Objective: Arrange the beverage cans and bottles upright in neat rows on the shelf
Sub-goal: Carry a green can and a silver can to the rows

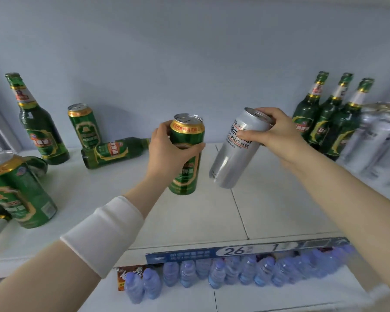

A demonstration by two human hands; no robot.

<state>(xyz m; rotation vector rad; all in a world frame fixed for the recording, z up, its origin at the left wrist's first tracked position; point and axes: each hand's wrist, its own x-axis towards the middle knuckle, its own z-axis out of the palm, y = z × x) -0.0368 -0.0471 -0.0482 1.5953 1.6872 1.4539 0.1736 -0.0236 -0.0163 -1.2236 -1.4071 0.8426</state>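
The left hand (167, 152) had its fingers (195, 147) wrapped round a green-and-gold aluminium beer can (186, 154), upright above the white shelf (212, 212); the right hand (277, 134) clasped a tilted silver wheat-beer can (234, 154), probably for sorting into rows.

We see white shelf (212, 212) holding beer. We grip green can (186, 154), gold rim, upright, at shelf middle. We grip silver can (236, 149), tilted, top leaning right, lifted just beside green one. Tall green bottle (38, 122) upright at back left; small green can (85, 126) upright beside it. Another green bottle (115, 152) lies on side before that can. Large green can (18, 190) stands at near left. Three green bottles (329, 115) upright in row at back right, silver cans (378, 143) blurred beside them.
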